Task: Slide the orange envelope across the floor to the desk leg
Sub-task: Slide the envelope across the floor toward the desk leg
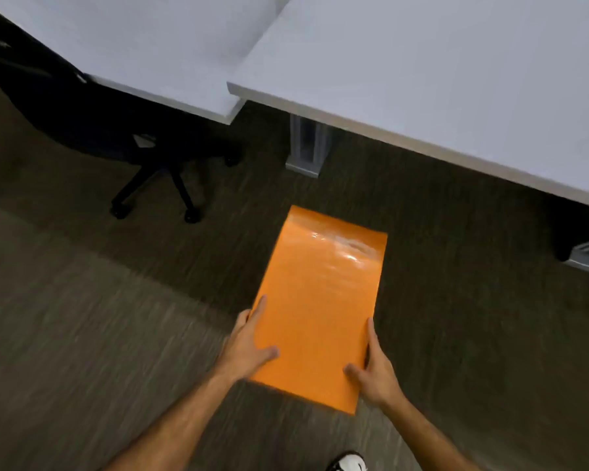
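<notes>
orange envelope (320,307) lies flat on the carpet floor (82,334), held at its near end by both hands: the left hand (249,345) wraps the left long edge with its thumb on top, and the right hand (374,372) wraps the right long edge the same way, so each grip is clasped on the envelope. a shoe (349,463) shows just behind. the envelope's long axis runs away from the hands, almost straight at the desk leg (306,144), which stands a little beyond the far short edge under the table (456,79). both hands sit about equally near, so a push forward along that axis looks enough. an office chair (157,178) stands off to the left.
</notes>
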The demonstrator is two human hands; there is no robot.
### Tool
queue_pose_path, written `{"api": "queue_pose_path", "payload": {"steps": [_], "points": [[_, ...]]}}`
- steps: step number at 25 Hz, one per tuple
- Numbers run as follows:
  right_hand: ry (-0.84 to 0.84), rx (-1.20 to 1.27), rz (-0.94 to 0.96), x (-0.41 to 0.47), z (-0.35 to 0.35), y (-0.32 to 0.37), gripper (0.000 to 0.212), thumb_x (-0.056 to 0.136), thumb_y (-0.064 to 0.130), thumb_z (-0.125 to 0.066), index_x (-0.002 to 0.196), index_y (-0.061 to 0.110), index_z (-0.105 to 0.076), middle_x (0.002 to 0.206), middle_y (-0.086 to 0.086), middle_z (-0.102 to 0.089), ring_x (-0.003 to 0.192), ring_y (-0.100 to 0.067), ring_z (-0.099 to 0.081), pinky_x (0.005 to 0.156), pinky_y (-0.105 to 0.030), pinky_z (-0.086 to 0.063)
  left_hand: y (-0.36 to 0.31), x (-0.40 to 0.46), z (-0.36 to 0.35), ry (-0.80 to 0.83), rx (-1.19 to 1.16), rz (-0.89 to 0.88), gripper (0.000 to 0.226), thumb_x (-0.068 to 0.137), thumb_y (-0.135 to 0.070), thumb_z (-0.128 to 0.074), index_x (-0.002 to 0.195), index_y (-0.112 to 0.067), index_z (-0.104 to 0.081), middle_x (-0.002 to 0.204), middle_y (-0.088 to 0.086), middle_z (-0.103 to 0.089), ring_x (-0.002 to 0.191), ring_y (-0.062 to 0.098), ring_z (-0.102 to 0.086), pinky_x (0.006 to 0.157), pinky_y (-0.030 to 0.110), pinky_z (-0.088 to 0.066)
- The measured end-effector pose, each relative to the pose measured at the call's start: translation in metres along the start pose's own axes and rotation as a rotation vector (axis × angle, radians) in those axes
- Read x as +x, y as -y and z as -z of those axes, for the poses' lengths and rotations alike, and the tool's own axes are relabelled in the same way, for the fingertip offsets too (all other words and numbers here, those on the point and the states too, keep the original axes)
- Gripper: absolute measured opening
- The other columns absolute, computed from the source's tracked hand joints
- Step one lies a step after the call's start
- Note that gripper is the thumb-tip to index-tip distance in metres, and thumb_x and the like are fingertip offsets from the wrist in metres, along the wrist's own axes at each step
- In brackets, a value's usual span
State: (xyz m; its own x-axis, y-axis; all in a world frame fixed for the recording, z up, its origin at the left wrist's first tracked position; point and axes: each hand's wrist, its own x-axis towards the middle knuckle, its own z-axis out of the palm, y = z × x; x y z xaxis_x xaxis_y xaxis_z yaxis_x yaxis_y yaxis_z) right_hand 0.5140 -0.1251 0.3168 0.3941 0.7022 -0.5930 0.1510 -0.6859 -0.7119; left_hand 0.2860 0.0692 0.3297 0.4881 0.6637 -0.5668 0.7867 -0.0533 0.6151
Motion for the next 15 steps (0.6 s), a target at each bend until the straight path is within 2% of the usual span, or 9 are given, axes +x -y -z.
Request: {"api": "queue_pose_path", "payload": {"steps": [3, 6, 9, 12, 14, 15], "points": [[0.006, 0.002, -0.004, -0.008, 0.039, 0.017, 0.112, 0.087, 0.025, -0.075, 0.140, 0.059, 0.018, 0.162, -0.002, -0.027, 0.132, -0.010, -0.039, 0.108, -0.034, -0.038, -0.045, -0.004, 0.015, 0.041, 0.063, -0.012, 0.120, 0.070, -0.037, -0.084, 0.151, -0.057, 0.003, 0.145, -0.003, -0.034, 0.120, 0.020, -0.055, 0.098, 0.031, -0.047], [0.022, 0.025, -0.002, 0.008, 0.062, 0.025, 0.112, 0.087, 0.030, -0.073, 0.135, 0.067, 0.021, 0.162, -0.001, -0.025, 0.133, -0.013, -0.041, 0.110, -0.040, -0.039, -0.068, 0.014, 0.023, 0.090, 0.064, -0.022, 0.118, 0.071, -0.029, -0.076, 0.136, -0.076, 0.011, 0.146, -0.010, -0.029, 0.117, 0.017, -0.053, 0.092, 0.032, -0.050], [0.030, -0.003, -0.057, 0.042, 0.077, 0.030, 0.112, 0.087, 0.032, -0.072, 0.145, 0.055, 0.021, 0.161, -0.004, -0.026, 0.135, -0.020, -0.041, 0.111, -0.045, -0.037, -0.075, 0.054, 0.025, 0.162, 0.064, -0.014, 0.119, 0.074, -0.021, -0.072, 0.127, -0.083, 0.016, 0.142, -0.018, -0.024, 0.113, 0.014, -0.051, 0.085, 0.030, -0.052], [-0.014, 0.069, -0.120, 0.095, 0.087, 0.033, 0.110, 0.086, 0.024, -0.073, 0.156, 0.042, 0.011, 0.152, -0.002, -0.034, 0.131, -0.022, -0.044, 0.109, -0.047, -0.040, -0.081, 0.120, 0.028, 0.206, 0.093, -0.019, 0.116, 0.074, -0.024, -0.071, 0.147, -0.065, 0.008, 0.140, -0.017, -0.025, 0.115, 0.016, -0.049, 0.091, 0.037, -0.052], [-0.034, 0.113, -0.148, 0.143, 0.083, 0.027, 0.098, 0.084, 0.018, -0.074, 0.156, 0.031, -0.009, 0.146, -0.007, -0.045, 0.119, -0.019, -0.050, 0.103, -0.043, -0.048, -0.081, 0.182, 0.023, 0.183, 0.118, 0.006, 0.104, 0.073, -0.028, -0.069, 0.158, -0.044, -0.011, 0.139, -0.009, -0.035, 0.113, 0.018, -0.052, 0.087, 0.033, -0.050], [-0.047, 0.140, -0.172, 0.169, 0.084, 0.023, 0.097, 0.080, 0.019, -0.078, 0.155, 0.025, -0.017, 0.143, -0.011, -0.049, 0.115, -0.020, -0.051, 0.097, -0.037, -0.051, -0.080, 0.216, 0.017, 0.155, 0.161, 0.023, 0.094, 0.074, -0.028, -0.070, 0.157, -0.035, -0.025, 0.136, -0.005, -0.044, 0.112, 0.020, -0.055, 0.085, 0.029, -0.049]]}}
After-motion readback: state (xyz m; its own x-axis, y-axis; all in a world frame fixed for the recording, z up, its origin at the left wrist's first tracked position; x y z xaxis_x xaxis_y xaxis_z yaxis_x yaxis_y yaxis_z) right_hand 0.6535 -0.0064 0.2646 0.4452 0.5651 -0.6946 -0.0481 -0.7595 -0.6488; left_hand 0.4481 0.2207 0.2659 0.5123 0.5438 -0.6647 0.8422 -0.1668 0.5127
